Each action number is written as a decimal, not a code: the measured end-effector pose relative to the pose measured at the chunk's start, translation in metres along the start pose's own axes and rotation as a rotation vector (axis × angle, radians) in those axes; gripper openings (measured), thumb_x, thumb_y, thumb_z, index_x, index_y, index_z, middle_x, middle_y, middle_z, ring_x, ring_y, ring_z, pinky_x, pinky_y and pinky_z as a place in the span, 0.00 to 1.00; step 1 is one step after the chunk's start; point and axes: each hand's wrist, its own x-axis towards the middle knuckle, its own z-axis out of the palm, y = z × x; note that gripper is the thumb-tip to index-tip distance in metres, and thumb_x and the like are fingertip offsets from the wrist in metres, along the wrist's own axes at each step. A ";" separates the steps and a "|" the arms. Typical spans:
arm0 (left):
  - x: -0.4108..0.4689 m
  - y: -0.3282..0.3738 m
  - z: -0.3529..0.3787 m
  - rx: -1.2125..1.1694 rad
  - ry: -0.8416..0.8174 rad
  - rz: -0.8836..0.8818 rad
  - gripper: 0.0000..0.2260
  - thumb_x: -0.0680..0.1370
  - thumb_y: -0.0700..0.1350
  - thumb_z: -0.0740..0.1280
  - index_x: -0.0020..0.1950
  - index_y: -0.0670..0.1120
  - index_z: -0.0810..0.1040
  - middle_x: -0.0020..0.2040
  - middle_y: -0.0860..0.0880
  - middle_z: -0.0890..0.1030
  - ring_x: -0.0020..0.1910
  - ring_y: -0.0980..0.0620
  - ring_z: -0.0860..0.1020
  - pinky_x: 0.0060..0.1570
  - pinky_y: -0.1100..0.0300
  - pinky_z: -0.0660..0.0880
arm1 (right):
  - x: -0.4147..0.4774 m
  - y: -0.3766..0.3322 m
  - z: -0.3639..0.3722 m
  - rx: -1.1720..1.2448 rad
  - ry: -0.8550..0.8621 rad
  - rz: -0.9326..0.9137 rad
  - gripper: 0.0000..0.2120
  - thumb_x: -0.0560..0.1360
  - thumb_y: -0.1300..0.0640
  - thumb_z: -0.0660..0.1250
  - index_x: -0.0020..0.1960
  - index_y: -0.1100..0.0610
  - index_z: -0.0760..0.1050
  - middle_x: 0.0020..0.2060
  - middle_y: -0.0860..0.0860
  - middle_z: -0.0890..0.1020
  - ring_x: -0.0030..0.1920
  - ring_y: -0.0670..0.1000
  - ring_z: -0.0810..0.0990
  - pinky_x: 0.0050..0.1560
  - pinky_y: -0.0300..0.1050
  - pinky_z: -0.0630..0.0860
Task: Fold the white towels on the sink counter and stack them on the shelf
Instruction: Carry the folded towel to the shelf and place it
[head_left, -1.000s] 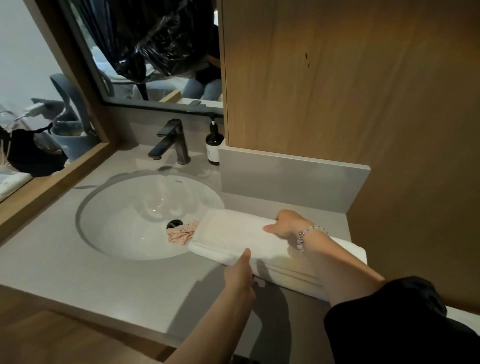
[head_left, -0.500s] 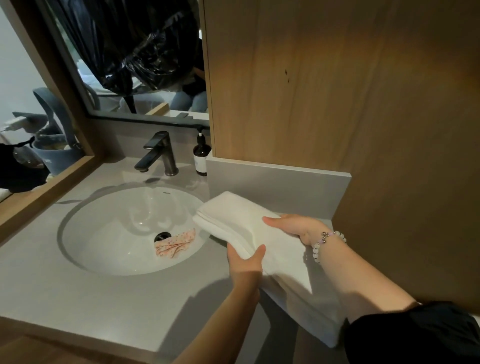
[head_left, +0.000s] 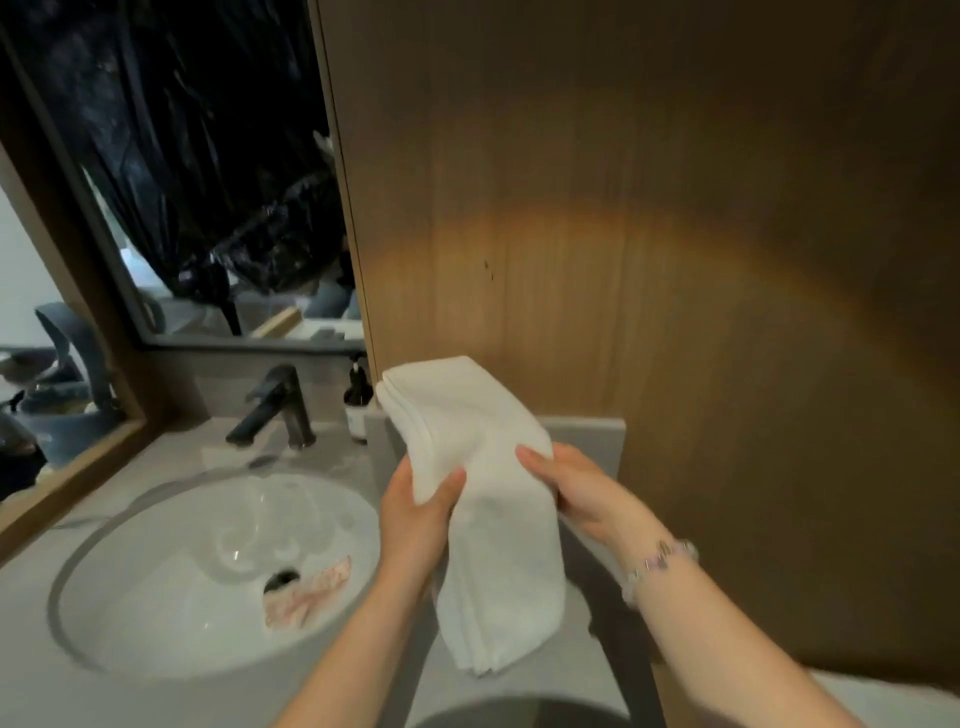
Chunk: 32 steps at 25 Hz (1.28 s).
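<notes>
Grey sink table below; both my hands, left and right, grip folded white towel mid-air, fingers curled round it. Folding looks done, shelf not visible, stacking left.

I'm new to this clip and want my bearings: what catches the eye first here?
A folded white towel hangs mid-frame, gripped by the left hand and the right hand. Left of it, a pink patterned cloth lies in the white sink, with a dark tap behind.
</notes>
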 end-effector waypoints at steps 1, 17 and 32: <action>0.003 0.009 0.000 0.022 -0.015 0.046 0.10 0.75 0.41 0.69 0.52 0.55 0.76 0.46 0.62 0.80 0.44 0.65 0.79 0.39 0.71 0.73 | -0.004 -0.004 -0.001 0.019 0.004 -0.048 0.21 0.71 0.54 0.66 0.62 0.62 0.75 0.55 0.57 0.82 0.55 0.55 0.81 0.59 0.48 0.76; -0.045 0.161 0.060 -0.241 -0.450 0.324 0.11 0.69 0.35 0.73 0.40 0.52 0.80 0.33 0.63 0.82 0.38 0.61 0.80 0.33 0.73 0.71 | -0.191 -0.114 0.002 -0.045 0.436 -0.685 0.28 0.63 0.47 0.78 0.57 0.59 0.77 0.37 0.39 0.84 0.41 0.34 0.81 0.37 0.24 0.72; -0.161 0.287 0.150 -0.370 -0.816 0.577 0.05 0.76 0.44 0.68 0.47 0.55 0.77 0.44 0.57 0.81 0.43 0.60 0.80 0.36 0.74 0.73 | -0.365 -0.198 -0.021 -0.193 0.852 -0.872 0.20 0.74 0.49 0.65 0.63 0.55 0.74 0.54 0.48 0.83 0.53 0.45 0.82 0.47 0.36 0.78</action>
